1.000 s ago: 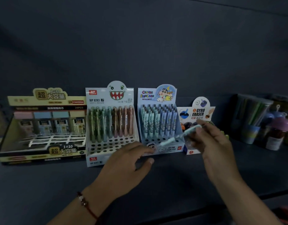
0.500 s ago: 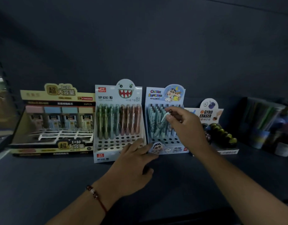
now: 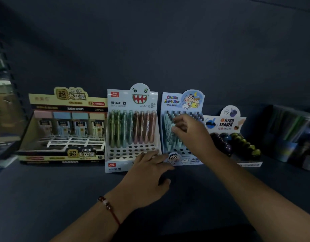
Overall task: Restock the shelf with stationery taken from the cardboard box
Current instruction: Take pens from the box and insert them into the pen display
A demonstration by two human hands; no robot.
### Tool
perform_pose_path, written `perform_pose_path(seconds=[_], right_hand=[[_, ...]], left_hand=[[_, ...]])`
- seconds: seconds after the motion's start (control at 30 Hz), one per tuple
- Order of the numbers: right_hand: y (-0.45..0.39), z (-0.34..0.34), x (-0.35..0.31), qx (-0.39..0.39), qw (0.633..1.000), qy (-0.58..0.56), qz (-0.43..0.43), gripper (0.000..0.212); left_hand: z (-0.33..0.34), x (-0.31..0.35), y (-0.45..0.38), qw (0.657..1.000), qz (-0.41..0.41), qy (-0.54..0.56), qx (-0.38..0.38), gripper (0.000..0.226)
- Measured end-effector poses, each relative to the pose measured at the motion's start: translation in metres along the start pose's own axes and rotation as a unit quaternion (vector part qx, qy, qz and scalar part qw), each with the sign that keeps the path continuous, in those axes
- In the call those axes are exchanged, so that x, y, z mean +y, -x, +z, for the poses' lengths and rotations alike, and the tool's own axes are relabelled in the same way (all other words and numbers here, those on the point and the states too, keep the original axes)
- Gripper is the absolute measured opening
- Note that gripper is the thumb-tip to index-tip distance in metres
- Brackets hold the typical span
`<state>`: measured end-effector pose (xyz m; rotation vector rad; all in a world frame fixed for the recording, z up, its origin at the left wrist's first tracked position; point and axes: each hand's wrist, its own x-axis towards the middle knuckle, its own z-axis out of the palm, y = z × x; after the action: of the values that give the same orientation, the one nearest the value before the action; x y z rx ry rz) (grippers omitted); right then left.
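- My right hand point(image 3: 189, 131) is at the middle of the frame, pinching a pen point(image 3: 172, 130) into the Crayon Shinchan box point(image 3: 184, 102).
- My left hand point(image 3: 149, 173), fingers flat, holds that box's front.
- I think the pen is light, stiff and smooth; hold its middle.
- Other labels: "MP 8283" point(image 3: 115, 103), "GYRO ERASER" point(image 3: 226, 122).

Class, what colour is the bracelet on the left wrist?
Red cord with dark beads, clearest in the head view.
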<state>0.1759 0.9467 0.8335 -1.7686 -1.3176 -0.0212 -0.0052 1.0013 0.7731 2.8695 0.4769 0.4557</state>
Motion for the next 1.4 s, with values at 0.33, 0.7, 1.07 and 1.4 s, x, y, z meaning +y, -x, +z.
perform_pose_path(seconds=[0.33,0.7,1.07,1.4], right_hand=[[0.001,0.01,0.002,0.021,1.0,-0.007,0.017,0.025],[0.031,-0.01,0.0,-0.069,0.997,0.013,0.023,0.048],[0.303,-0.162,0.046,-0.145,0.976,0.157,0.036,0.047],[0.736,-0.233,0.003,0.044,0.891,0.18,0.414,0.05]], left_hand=[[0.002,-0.002,-0.001,1.0,0.0,-0.014,0.002,0.046],[-0.012,0.008,0.01,0.994,0.019,0.095,0.053,0.036],[0.033,0.145,0.088,0.972,0.114,0.199,-0.052,0.045],[0.202,0.413,0.189,0.851,0.269,0.319,-0.317,0.034]])
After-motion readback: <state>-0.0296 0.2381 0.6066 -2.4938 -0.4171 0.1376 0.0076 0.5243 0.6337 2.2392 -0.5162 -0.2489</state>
